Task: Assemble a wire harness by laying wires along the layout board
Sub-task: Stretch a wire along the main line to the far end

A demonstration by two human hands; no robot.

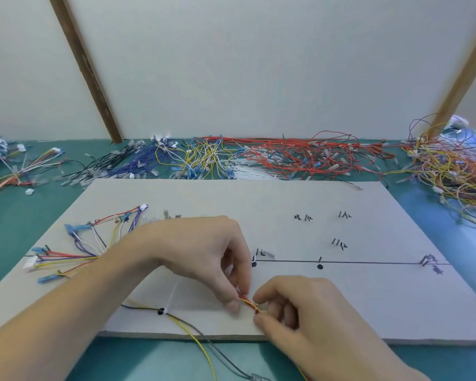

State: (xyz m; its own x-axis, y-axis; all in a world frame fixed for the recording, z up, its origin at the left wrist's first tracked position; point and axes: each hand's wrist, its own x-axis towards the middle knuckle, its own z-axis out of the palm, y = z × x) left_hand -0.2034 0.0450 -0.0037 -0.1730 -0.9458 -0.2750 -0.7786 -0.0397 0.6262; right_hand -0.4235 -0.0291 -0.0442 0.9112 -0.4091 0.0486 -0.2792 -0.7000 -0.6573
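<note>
A grey layout board (pixel 368 298) lies flat in front of me, marked with a black line, pins and handwritten labels. A partly laid harness (pixel 74 251) fans out in red, yellow, purple and white wires at the board's left. My left hand (pixel 204 257) and my right hand (pixel 300 309) meet near the board's front edge. Both pinch a short bundle of red and yellow wires (pixel 248 301) between fingertips. A white cable tie (pixel 168 301) sits on the bundle to the left. Yellow and grey wires (pixel 204 345) trail off the front edge.
Loose wire piles line the green table behind the board: black and blue wires (pixel 127 163), yellow ones (pixel 201 158), red ones (pixel 308 158) and a mixed heap (pixel 451 166) at the right. Pins (pixel 320 259) stand along the board's line.
</note>
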